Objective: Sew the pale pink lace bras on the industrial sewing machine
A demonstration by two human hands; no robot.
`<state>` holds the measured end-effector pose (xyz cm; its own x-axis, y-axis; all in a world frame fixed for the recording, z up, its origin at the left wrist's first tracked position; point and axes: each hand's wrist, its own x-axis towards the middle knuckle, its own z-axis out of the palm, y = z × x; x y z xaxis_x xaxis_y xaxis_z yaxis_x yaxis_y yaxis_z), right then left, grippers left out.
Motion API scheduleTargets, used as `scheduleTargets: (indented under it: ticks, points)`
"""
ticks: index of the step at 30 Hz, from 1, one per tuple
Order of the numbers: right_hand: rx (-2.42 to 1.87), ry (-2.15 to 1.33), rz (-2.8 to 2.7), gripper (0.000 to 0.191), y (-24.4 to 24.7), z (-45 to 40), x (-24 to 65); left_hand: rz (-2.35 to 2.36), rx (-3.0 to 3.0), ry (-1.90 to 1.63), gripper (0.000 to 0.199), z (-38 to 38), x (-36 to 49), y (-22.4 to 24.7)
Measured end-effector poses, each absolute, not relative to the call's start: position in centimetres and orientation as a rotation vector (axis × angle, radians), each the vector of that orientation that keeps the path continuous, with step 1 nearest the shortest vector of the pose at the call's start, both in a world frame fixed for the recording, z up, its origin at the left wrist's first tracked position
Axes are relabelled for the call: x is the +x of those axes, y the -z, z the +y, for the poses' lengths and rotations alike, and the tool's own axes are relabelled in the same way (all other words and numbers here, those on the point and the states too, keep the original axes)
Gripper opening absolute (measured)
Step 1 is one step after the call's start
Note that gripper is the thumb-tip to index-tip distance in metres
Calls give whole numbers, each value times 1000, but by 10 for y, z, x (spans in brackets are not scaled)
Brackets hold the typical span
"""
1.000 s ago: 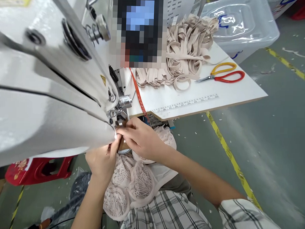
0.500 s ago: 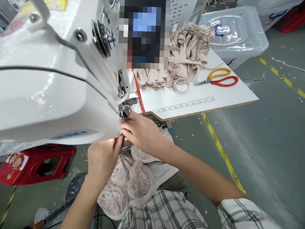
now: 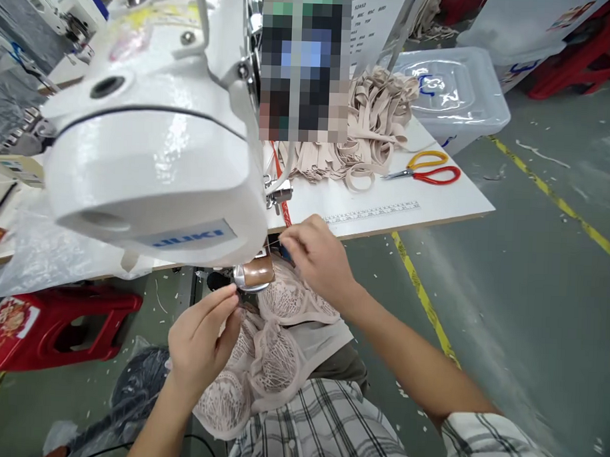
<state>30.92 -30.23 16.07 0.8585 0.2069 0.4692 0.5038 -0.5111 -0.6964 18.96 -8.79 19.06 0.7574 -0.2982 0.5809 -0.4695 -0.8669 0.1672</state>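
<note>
The right hand point(image 3: 321, 261) is narrow and holds a thin thread point(image 3: 274, 241), which goes toward the machine point(image 3: 161, 183). The left hand point(image 3: 205, 335) is near the bed point(image 3: 258, 272), half closed; I cannot tell if it holds something. Lace bras point(image 3: 276, 361) lie below the bed, against the checked shirt point(image 3: 328, 422). Scissors point(image 3: 412, 171) lie on the surface point(image 3: 456, 202), beside the straps point(image 3: 376, 118).

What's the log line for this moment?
left hand: open, near machine | right hand: pinches thread | bras: at lap | scissors: on table
</note>
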Motion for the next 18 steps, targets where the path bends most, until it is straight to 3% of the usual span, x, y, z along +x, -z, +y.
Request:
scheduleTargets:
  ticks: [2, 4, 7, 10, 13, 15, 18]
  points:
    - [-2019, 373, -260, 16, -140, -315, 302, -456, 2687, -554, 20, -74, 172, -168]
    - [-2000, 235, -192, 19, -111, -322, 281, -280, 2761, -79, 24, -63, 150, -138]
    - [-1991, -352, -658, 32, -64, -318, 232, -129, 2721, 648, 40, -58, 117, -93]
    - [-1830, -731, -1108, 65, -28, -296, 188, -113, 2656, 886, 36, -64, 95, -68]
    - [-1809, -697, -1316, 78, -8, -268, 168, -107, 2656, 950, 19, -68, 84, -63]
    - [-1889, -606, -1491, 65, -5, -252, 165, -113, 2666, 970, 16, -67, 77, -65]
    - [-1981, -581, -1800, 28, -16, -241, 165, -127, 2689, 953, 19, -60, 67, -68]
